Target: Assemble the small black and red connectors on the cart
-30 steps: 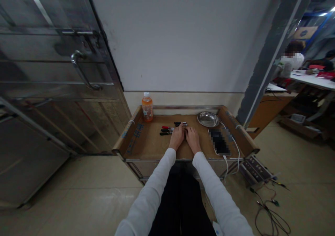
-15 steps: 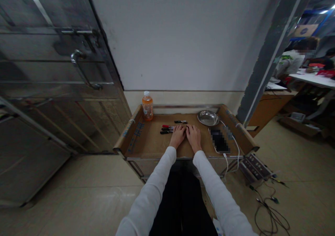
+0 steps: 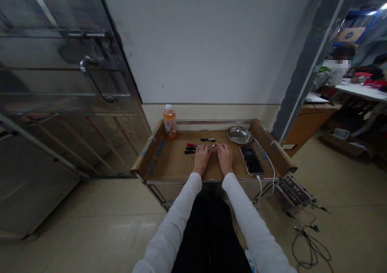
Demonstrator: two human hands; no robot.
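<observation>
Between my two hands a slim pen (image 3: 212,146) with a pale, shiny barrel shows over the cardboard. My left hand (image 3: 202,159) has its fingers closed around the pen's left part. At the right end of the pen, my right hand (image 3: 225,158) has its fingers pinched together; whether they hold the pen tip or a small cap is hidden. Left of my left hand lie several pens with red (image 3: 191,144), green and black ends, partly covered by that hand. Beyond the hands a black pen (image 3: 207,139) rests flat, with a small dark piece beside it.
Cardboard lines the cart (image 3: 169,168), which has raised sides. An orange drink bottle (image 3: 169,123) stands at its back left. On the right are a steel dish (image 3: 239,135) and a phone (image 3: 252,161) with a white cable. A person (image 3: 335,69) sits in the far right background.
My hands have moved apart, the left one slightly leftward, and the pen's pale barrel now shows between them. The whole view has shifted a little.
</observation>
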